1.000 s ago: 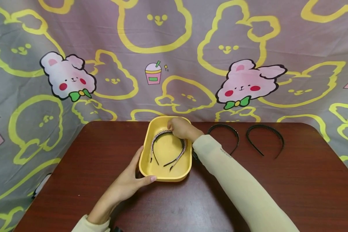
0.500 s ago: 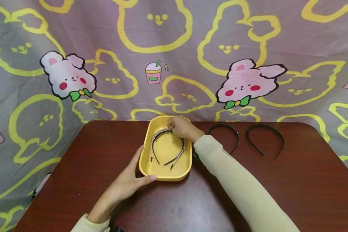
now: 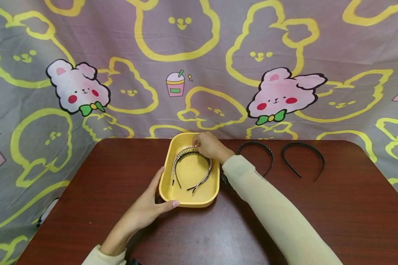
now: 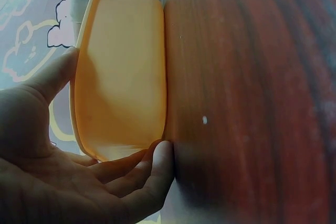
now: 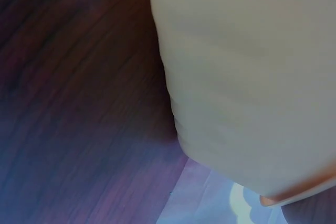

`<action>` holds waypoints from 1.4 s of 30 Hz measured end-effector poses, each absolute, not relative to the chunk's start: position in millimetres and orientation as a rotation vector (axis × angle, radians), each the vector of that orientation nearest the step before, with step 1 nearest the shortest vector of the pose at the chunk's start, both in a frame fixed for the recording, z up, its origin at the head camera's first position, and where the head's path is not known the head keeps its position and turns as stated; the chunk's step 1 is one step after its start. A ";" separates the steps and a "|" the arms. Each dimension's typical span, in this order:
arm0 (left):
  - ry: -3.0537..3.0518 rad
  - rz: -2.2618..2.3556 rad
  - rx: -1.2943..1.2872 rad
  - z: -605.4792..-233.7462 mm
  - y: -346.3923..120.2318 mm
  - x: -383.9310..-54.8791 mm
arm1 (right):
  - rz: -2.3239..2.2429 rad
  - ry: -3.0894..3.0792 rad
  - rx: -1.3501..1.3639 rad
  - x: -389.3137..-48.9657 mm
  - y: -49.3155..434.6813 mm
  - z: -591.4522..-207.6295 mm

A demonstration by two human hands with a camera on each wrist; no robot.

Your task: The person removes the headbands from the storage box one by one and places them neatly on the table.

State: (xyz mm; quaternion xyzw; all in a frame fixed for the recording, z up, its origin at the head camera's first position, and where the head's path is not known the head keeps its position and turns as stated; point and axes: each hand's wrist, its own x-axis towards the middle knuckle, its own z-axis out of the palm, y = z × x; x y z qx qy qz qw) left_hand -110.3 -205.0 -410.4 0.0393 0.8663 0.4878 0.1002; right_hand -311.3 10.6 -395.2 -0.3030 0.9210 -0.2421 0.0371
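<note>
Swung leftward over the last half second, the right-hand leg of the pale headband (image 3: 185, 149) now ends closer to the tip of the black headband (image 3: 190, 153) lying with it in the yellow tray (image 3: 195, 204). That suggests to me the pale band is being adjusted inside the tray and is not yet let go. The person's right hand (image 3: 209, 145) seems to pinch it near the top of its arch, though the fingertips are partly hidden. Meanwhile the left hand (image 3: 149, 208) grips the tray's near left corner. From the head view I see its thumb along the rim; only the left wrist view shows the other fingers tucked against the tray's outside, low by the table (image 3: 96, 206). The right wrist view gives me mostly sleeve (image 5: 247, 77), so it cannot confirm the pinch. Two more black headbands (image 3: 296, 144) lie on the table beyond the right arm.
</note>
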 end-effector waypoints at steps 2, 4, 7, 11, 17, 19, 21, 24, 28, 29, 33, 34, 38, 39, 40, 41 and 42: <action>2.559 1.437 0.108 -410.3 -205.3 -110.2 | -0.757 2.820 -0.940 -311.7 10.9 -395.8; 2.563 1.428 0.105 -410.4 -205.6 -110.2 | -0.771 2.812 -0.950 -312.1 11.4 -396.3; 2.565 1.426 0.109 -410.8 -206.0 -110.5 | -0.798 2.794 -0.955 -313.0 11.9 -397.1; 2.558 1.442 0.123 -411.7 -206.1 -111.0 | -0.836 2.772 -0.933 -314.1 12.7 -398.2; 2.542 1.472 0.135 -412.5 -205.6 -111.3 | -0.930 2.724 -0.913 -315.0 15.0 -398.4; 2.544 1.468 0.136 -412.6 -205.6 -111.3 | -0.976 2.698 -0.901 -314.6 16.0 -398.1; 2.549 1.458 0.130 -412.4 -205.6 -111.3 | -1.024 2.670 -0.888 -314.3 16.8 -397.7; 2.551 1.451 0.118 -412.1 -205.9 -111.1 | -1.077 2.637 -0.857 -313.5 17.4 -396.7; 2.552 1.444 0.108 -411.6 -206.1 -110.8 | -1.105 2.619 -0.827 -312.8 17.3 -395.5; 2.552 1.440 0.105 -411.3 -206.0 -110.7 | -1.112 2.616 -0.823 -312.8 17.3 -395.3; 2.560 1.422 0.096 -410.2 -205.8 -110.4 | -1.142 2.603 -0.815 -312.8 17.4 -395.1; 2.561 1.420 0.094 -409.8 -205.8 -110.3 | -1.150 2.599 -0.815 -312.8 17.3 -395.2; 2.549 1.432 0.092 -408.7 -205.4 -110.1 | -1.161 2.591 -0.813 -312.2 17.7 -394.8; 2.545 1.435 0.093 -408.5 -205.3 -110.1 | -1.162 2.592 -0.813 -312.1 17.8 -394.7; 2.541 1.440 0.094 -408.4 -205.3 -110.2 | -1.163 2.591 -0.811 -311.9 17.9 -394.6; 2.536 1.445 0.093 -408.3 -205.3 -110.1 | -1.163 2.591 -0.812 -311.6 18.0 -394.2; 2.532 1.451 0.095 -408.4 -205.4 -110.1 | -1.165 2.589 -0.812 -311.2 18.1 -393.7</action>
